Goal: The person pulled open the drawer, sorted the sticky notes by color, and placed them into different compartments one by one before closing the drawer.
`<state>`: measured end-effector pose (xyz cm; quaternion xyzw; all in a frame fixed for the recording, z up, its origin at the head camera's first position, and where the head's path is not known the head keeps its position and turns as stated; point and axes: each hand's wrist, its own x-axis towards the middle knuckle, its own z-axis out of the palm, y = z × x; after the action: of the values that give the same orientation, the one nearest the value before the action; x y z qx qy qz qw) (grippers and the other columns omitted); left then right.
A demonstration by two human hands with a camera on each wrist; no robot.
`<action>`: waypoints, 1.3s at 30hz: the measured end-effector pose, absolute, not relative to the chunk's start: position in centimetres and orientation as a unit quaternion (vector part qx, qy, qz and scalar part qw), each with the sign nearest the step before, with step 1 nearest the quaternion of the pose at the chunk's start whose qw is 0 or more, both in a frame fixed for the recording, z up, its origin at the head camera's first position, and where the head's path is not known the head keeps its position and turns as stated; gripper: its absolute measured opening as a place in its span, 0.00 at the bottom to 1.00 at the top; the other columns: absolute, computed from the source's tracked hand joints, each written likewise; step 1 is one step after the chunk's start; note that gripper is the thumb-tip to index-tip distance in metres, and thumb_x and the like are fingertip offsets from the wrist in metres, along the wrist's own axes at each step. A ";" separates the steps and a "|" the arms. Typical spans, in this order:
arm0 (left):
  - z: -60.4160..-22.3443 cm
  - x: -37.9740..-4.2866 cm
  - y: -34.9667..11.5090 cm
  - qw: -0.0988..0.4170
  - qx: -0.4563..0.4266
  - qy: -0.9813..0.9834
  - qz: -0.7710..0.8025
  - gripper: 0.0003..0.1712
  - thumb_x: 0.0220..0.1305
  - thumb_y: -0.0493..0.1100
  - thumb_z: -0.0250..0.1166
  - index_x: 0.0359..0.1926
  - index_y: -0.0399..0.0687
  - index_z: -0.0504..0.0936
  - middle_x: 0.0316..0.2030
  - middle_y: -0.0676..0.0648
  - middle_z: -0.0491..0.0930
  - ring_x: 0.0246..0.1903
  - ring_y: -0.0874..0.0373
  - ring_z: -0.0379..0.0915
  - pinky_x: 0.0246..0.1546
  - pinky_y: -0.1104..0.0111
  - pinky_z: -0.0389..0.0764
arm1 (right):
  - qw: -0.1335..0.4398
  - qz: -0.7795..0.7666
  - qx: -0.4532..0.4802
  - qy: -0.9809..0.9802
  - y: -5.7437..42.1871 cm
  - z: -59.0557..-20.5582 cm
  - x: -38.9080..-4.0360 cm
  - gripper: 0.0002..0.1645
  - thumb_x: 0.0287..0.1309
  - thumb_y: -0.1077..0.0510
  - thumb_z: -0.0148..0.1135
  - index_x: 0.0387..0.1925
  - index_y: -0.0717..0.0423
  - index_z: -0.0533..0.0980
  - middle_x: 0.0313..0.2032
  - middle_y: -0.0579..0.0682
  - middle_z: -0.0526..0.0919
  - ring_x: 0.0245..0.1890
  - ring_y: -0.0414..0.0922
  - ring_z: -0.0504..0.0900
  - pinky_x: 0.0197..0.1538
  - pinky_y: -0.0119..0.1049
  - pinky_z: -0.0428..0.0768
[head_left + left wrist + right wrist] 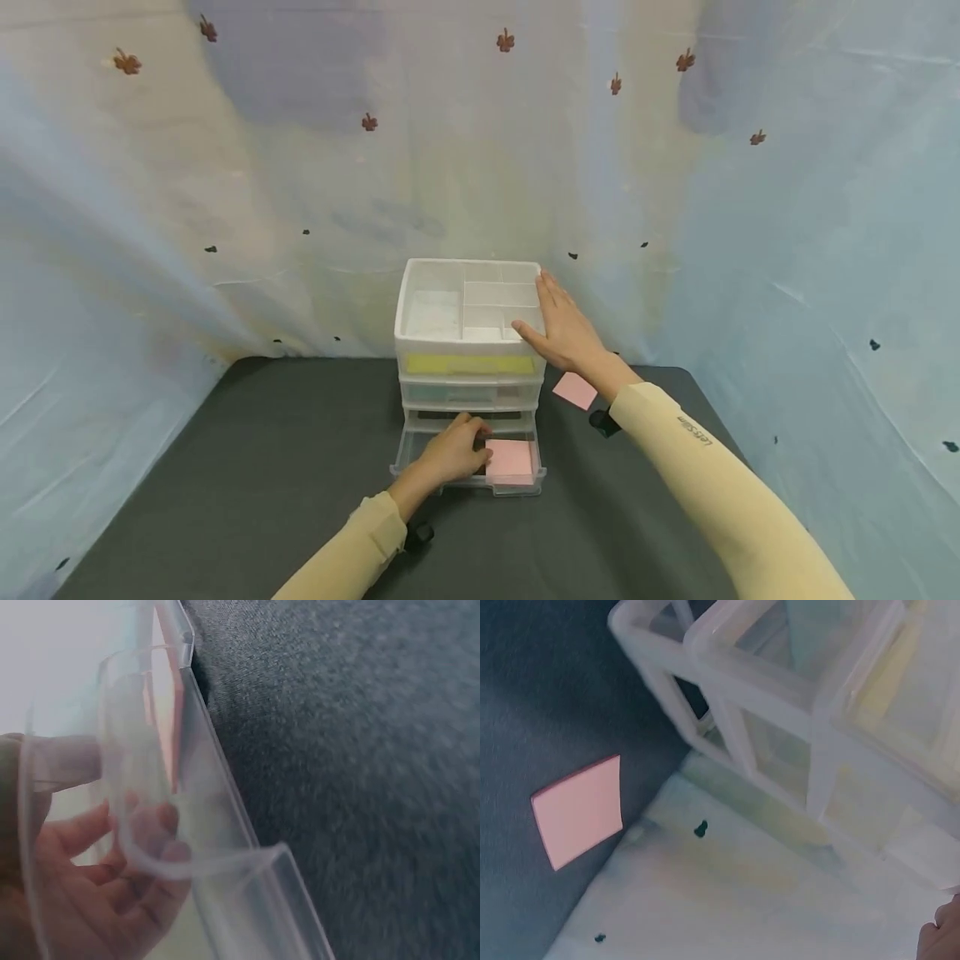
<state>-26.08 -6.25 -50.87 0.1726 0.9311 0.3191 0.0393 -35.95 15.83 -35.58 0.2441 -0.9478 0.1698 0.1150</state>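
Observation:
A white drawer organizer [471, 341] stands on the dark table, its clear bottom drawer [410, 450] pulled out. Inside that drawer, on the right, lies a pink sticky note pad [510, 462]. My left hand [452, 451] reaches into the drawer, fingertips close to the pad's left edge. Seen through the clear plastic in the left wrist view, its fingers [154, 900] are loosely bent with nothing between them. My right hand [566, 329] rests with extended fingers on the organizer's upper right edge; only a small part of it shows in the right wrist view.
Another pink sticky note pad [576, 391] lies on the table [300, 467] right of the organizer. Yellow contents show in the top drawer [470, 364]; the second drawer [470, 394] is closed below it. A pale patterned curtain [480, 183] hangs close behind.

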 end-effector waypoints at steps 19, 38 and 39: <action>-43.1 -24.2 -9.3 -0.265 0.252 0.909 0.200 0.22 0.68 0.43 0.72 0.61 0.44 0.81 0.53 0.46 0.80 0.47 0.50 0.82 0.41 0.56 0.85 | 0.168 0.265 0.265 -0.912 18.7 -38.3 -32.8 0.50 0.78 0.40 0.53 0.83 0.61 0.45 0.83 0.56 0.44 0.82 0.55 0.46 0.81 0.58 0.50; -36.4 -27.0 -16.6 -0.425 0.211 0.868 0.146 0.37 0.71 0.48 0.68 0.73 0.33 0.68 0.69 0.33 0.70 0.66 0.36 0.69 0.62 0.40 0.72 | 0.329 0.379 0.178 -0.846 26.3 -44.6 -28.5 0.35 0.72 0.64 0.62 0.76 0.62 0.65 0.70 0.62 0.72 0.67 0.63 0.73 0.68 0.57 0.72; -36.3 -27.1 -16.8 -0.417 0.209 0.873 0.145 0.38 0.71 0.49 0.67 0.73 0.33 0.68 0.70 0.33 0.69 0.67 0.36 0.67 0.64 0.40 0.71 | 0.329 0.375 0.169 -0.850 26.8 -45.1 -28.2 0.35 0.71 0.64 0.62 0.76 0.62 0.65 0.70 0.62 0.72 0.67 0.62 0.74 0.68 0.55 0.73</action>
<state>-27.11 -16.83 -36.35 0.2089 0.8725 0.1446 -0.4173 -28.22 26.81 -45.10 0.1692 -0.8497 0.3754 0.3293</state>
